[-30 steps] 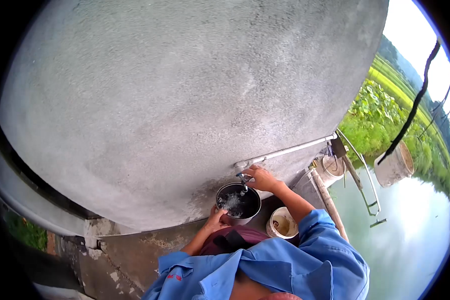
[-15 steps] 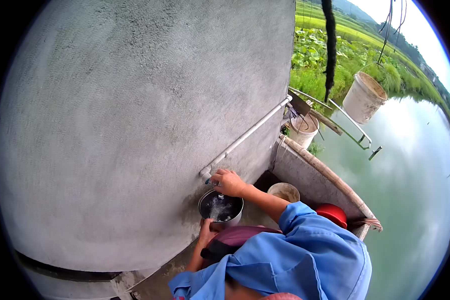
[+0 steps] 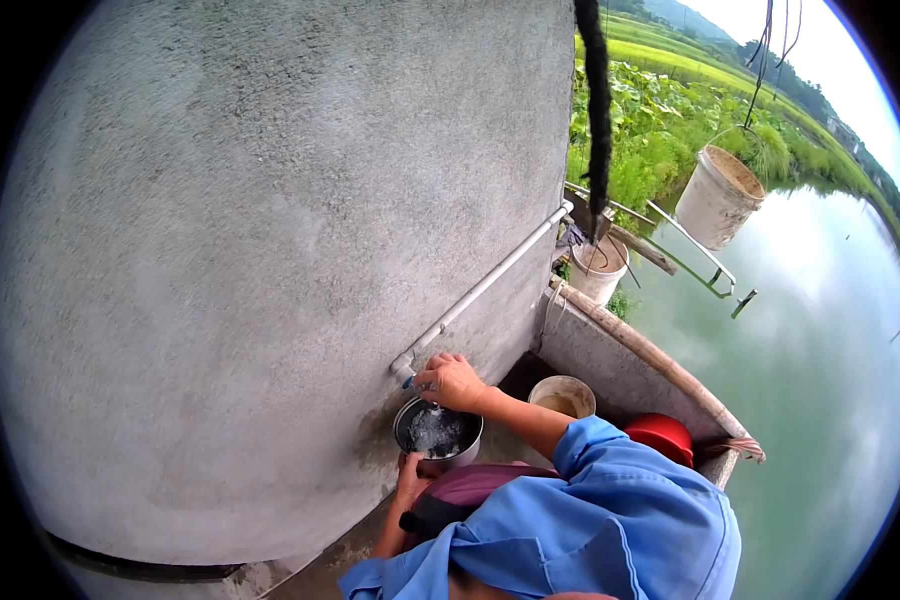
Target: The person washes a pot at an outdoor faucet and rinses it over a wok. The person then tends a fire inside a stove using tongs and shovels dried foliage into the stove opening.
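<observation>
My right hand (image 3: 450, 383) is closed over the tap (image 3: 408, 381) at the end of a white pipe; a bit of blue shows beside the fingertips, and the rest of the tap is hidden. Below it, water splashes white inside a dark-lined metal pot (image 3: 464, 457). My left hand (image 3: 410, 477) grips the pot's near rim, with part of its fingers out of sight. The pot is slightly tilted toward me.
A white pipe (image 3: 490, 278) runs along the grey wall (image 3: 270, 250). A pale bucket (image 3: 562, 395) and a red basin (image 3: 662, 437) stand by the low ledge (image 3: 660, 358). Beyond lies green water (image 3: 800, 400); a white bucket (image 3: 718, 200) hangs over it.
The view has shifted slightly. My right hand stays at the tap and my left hand on the pot, while the splash in the pot looks broader.
</observation>
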A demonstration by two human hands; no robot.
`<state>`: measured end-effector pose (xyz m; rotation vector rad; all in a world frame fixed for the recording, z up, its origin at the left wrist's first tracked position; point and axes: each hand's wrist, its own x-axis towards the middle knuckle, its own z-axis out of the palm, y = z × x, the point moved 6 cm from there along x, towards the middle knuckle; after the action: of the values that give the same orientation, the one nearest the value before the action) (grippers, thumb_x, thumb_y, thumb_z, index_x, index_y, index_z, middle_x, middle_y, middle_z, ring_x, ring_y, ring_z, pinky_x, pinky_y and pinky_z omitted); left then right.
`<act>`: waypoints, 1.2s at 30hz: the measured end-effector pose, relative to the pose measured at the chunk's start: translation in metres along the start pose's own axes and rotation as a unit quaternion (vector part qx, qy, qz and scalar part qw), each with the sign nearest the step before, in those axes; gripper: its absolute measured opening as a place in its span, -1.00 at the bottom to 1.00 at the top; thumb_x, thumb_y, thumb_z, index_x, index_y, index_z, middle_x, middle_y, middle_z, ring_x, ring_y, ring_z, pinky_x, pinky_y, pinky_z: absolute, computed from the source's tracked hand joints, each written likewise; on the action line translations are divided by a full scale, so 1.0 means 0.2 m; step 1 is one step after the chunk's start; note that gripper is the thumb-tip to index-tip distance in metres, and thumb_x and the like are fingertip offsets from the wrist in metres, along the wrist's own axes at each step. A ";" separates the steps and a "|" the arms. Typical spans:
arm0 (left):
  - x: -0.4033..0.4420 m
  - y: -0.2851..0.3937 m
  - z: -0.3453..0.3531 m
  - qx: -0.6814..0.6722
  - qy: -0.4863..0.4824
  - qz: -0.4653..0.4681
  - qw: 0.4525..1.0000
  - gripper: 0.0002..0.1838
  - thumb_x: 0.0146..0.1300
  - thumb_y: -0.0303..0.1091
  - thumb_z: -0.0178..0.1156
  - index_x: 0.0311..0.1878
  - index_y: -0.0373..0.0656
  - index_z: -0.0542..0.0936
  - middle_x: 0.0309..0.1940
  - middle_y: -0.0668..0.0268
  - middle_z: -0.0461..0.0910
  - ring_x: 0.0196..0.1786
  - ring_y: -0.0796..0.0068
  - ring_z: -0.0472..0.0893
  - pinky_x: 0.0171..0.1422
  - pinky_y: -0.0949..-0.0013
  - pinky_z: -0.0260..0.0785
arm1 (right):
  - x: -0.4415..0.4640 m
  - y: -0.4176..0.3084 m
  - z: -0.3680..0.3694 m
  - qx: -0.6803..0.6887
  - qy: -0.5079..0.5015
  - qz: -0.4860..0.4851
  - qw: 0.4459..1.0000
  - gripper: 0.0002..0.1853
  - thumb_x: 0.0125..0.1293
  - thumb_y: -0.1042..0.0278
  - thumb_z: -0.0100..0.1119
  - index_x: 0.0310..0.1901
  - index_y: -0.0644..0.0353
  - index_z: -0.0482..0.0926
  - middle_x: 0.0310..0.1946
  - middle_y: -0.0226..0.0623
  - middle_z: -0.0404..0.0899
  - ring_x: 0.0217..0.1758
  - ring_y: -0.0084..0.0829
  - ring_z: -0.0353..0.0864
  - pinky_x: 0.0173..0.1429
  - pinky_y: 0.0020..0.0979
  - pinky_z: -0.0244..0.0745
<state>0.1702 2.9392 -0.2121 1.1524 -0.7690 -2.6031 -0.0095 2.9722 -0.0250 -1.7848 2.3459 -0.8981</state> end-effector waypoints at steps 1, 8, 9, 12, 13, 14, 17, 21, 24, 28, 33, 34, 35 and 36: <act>0.01 -0.01 0.00 -0.007 0.000 -0.004 1.000 -0.58 -0.07 -0.29 0.06 -0.09 -0.01 0.21 -0.47 0.15 0.40 -0.62 0.26 0.44 -0.52 0.20 0.40 | 0.00 0.00 0.00 -0.002 0.000 0.001 1.000 -0.77 -0.10 0.16 0.13 -0.30 -0.18 0.56 -0.33 -0.35 0.42 -0.12 -0.31 0.35 -0.06 -0.29 0.19; 0.02 -0.02 -0.01 0.013 0.004 -0.019 1.000 -0.56 -0.07 -0.29 0.06 -0.08 -0.03 0.19 -0.48 0.12 0.40 -0.59 0.25 0.46 -0.52 0.19 0.41 | -0.01 0.00 0.00 0.015 0.014 -0.005 1.000 -0.78 -0.09 0.16 0.12 -0.31 -0.19 0.56 -0.36 -0.37 0.42 -0.13 -0.34 0.35 -0.08 -0.30 0.18; 0.02 -0.02 -0.01 0.012 -0.006 -0.027 1.000 -0.59 -0.07 -0.28 0.07 -0.11 -0.04 0.22 -0.47 0.12 0.40 -0.56 0.26 0.48 -0.48 0.21 0.42 | -0.01 0.00 -0.01 0.015 0.016 -0.004 1.000 -0.78 -0.09 0.16 0.12 -0.31 -0.19 0.56 -0.36 -0.37 0.42 -0.13 -0.34 0.35 -0.08 -0.30 0.18; 0.09 -0.06 -0.10 0.028 -0.049 -0.035 0.998 -0.56 -0.06 -0.22 0.06 -0.09 -0.15 0.26 -0.31 0.09 0.40 -0.33 0.22 0.45 -0.21 0.20 0.34 | -0.01 -0.02 -0.02 0.008 0.010 -0.001 1.000 -0.79 -0.08 0.15 0.12 -0.32 -0.18 0.56 -0.36 -0.38 0.42 -0.12 -0.34 0.35 -0.08 -0.30 0.18; 0.17 -0.10 -0.21 0.060 -0.081 -0.020 0.995 -0.53 -0.06 -0.19 0.05 -0.06 -0.19 0.27 -0.24 0.07 0.40 -0.23 0.19 0.44 -0.09 0.19 0.29 | -0.01 -0.02 -0.02 0.008 -0.007 0.007 1.000 -0.77 -0.06 0.16 0.12 -0.29 -0.16 0.55 -0.34 -0.38 0.42 -0.11 -0.33 0.35 -0.05 -0.29 0.18; 0.28 -0.15 -0.31 0.109 -0.116 0.017 0.987 -0.49 -0.06 -0.16 0.04 -0.03 -0.24 0.27 -0.17 0.05 0.39 -0.13 0.16 0.42 0.03 0.17 0.24 | -0.01 -0.02 -0.02 0.007 -0.022 0.014 1.000 -0.76 -0.05 0.18 0.11 -0.26 -0.14 0.54 -0.32 -0.38 0.41 -0.10 -0.33 0.34 -0.02 -0.28 0.17; 0.07 -0.10 -0.12 0.027 -0.089 -0.092 0.991 -0.43 -0.04 -0.12 0.02 0.01 -0.30 0.28 -0.06 0.03 0.38 -0.02 0.13 0.40 0.17 0.18 0.17 | -0.01 -0.02 -0.02 0.009 -0.015 0.010 1.000 -0.77 -0.05 0.17 0.12 -0.27 -0.15 0.54 -0.33 -0.38 0.41 -0.10 -0.33 0.34 -0.03 -0.29 0.17; 0.01 -0.06 -0.02 -0.005 -0.053 -0.053 0.997 -0.62 -0.06 -0.20 0.06 -0.16 -0.18 0.35 -0.38 0.13 0.46 -0.37 0.26 0.51 -0.25 0.24 0.44 | -0.01 -0.02 -0.02 0.006 -0.017 0.014 1.000 -0.77 -0.06 0.17 0.13 -0.27 -0.15 0.54 -0.33 -0.39 0.41 -0.09 -0.34 0.34 -0.02 -0.30 0.17; -0.03 -0.05 0.03 -0.016 -0.054 -0.050 0.997 -0.63 -0.06 -0.22 0.02 -0.16 -0.17 0.35 -0.38 0.12 0.47 -0.37 0.24 0.51 -0.23 0.21 0.44 | -0.01 -0.02 -0.02 0.007 -0.006 0.006 1.000 -0.76 -0.07 0.18 0.14 -0.28 -0.15 0.54 -0.33 -0.39 0.41 -0.09 -0.33 0.33 -0.02 -0.30 0.17; -0.08 -0.05 0.07 -0.031 -0.033 -0.081 0.996 -0.61 -0.05 -0.19 0.02 -0.15 -0.18 0.34 -0.37 0.12 0.47 -0.36 0.22 0.51 -0.25 0.20 0.44 | -0.01 -0.02 -0.02 0.004 -0.003 0.004 1.000 -0.76 -0.08 0.19 0.15 -0.28 -0.15 0.55 -0.33 -0.39 0.41 -0.09 -0.33 0.33 -0.02 -0.30 0.17; -0.04 -0.08 -0.01 0.008 -0.040 -0.083 0.996 -0.59 -0.05 -0.17 0.02 -0.14 -0.18 0.32 -0.39 0.11 0.46 -0.33 0.21 0.51 -0.25 0.19 0.43 | -0.02 -0.03 -0.03 0.008 -0.008 0.014 1.000 -0.73 -0.11 0.18 0.17 -0.27 -0.15 0.55 -0.32 -0.37 0.41 -0.08 -0.33 0.32 -0.01 -0.29 0.17; -0.05 -0.09 -0.03 -0.008 -0.016 -0.096 0.995 -0.60 -0.05 -0.18 0.02 -0.14 -0.17 0.31 -0.41 0.11 0.46 -0.35 0.21 0.51 -0.25 0.20 0.43 | -0.02 -0.02 -0.02 0.007 -0.009 0.013 1.000 -0.73 -0.11 0.18 0.17 -0.27 -0.15 0.55 -0.32 -0.37 0.41 -0.08 -0.33 0.32 -0.01 -0.29 0.17; -0.05 -0.09 -0.04 -0.026 0.008 -0.108 0.994 -0.61 -0.06 -0.20 0.03 -0.14 -0.16 0.31 -0.42 0.11 0.45 -0.36 0.21 0.51 -0.26 0.20 0.43 | -0.02 -0.01 -0.02 0.001 0.009 0.005 1.000 -0.75 -0.11 0.17 0.16 -0.29 -0.17 0.56 -0.34 -0.38 0.40 -0.09 -0.33 0.32 -0.05 -0.30 0.18; -0.06 -0.09 -0.05 -0.035 0.017 -0.107 0.993 -0.61 -0.07 -0.22 0.04 -0.14 -0.15 0.31 -0.41 0.12 0.45 -0.38 0.21 0.51 -0.27 0.20 0.43 | -0.01 -0.01 -0.02 -0.006 0.026 -0.004 1.000 -0.77 -0.11 0.17 0.16 -0.31 -0.19 0.57 -0.35 -0.39 0.40 -0.11 -0.34 0.31 -0.09 -0.30 0.19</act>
<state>0.1861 2.9559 -0.2198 1.3215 -0.5687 -2.7489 -0.0079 2.9755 -0.0215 -1.7975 2.3819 -0.9458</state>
